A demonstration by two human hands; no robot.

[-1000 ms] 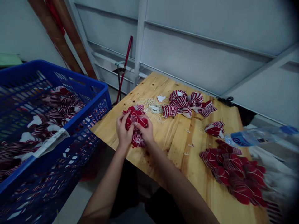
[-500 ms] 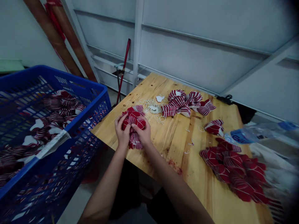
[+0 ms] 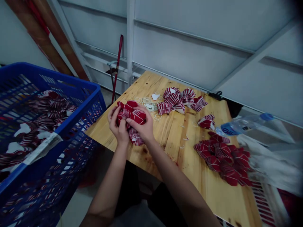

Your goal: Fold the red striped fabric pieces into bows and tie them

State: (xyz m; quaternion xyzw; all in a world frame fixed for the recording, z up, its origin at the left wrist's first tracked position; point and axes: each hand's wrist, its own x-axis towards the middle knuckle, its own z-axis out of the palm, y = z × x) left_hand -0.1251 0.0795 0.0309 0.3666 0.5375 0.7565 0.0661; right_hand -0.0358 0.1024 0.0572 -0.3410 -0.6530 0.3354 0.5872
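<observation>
Between my two hands is a red-and-white striped cloth bundle (image 3: pixel 130 114), gathered into soft lobes, held just above the table's near left part. My left hand (image 3: pixel 119 126) wraps its left side with curled fingers. My right hand (image 3: pixel 145 126) closes round the other side, its thumb pressed near the bundle's middle. A paler striped part (image 3: pixel 136 137) hangs below the hands. Just beyond lies a pile of cream rubber bands (image 3: pixel 149 106), partly hidden by the bundle. Similar striped bundles (image 3: pixel 174 100) sit behind it on the table.
At left stands a blue plastic crate (image 3: pixel 94 94) with several striped bundles inside. On the wooden table's (image 3: pixel 175 138) right side are a heap of red bundles (image 3: pixel 223 154), a single bundle (image 3: pixel 206 121) and a plastic bottle (image 3: pixel 243 124) lying down. A pale panelled wall (image 3: pixel 189 53) borders the back.
The view has turned slightly right, so the table and crate sit further left. Both hands stay on the cloth bundle, with the right fingers further over its top.
</observation>
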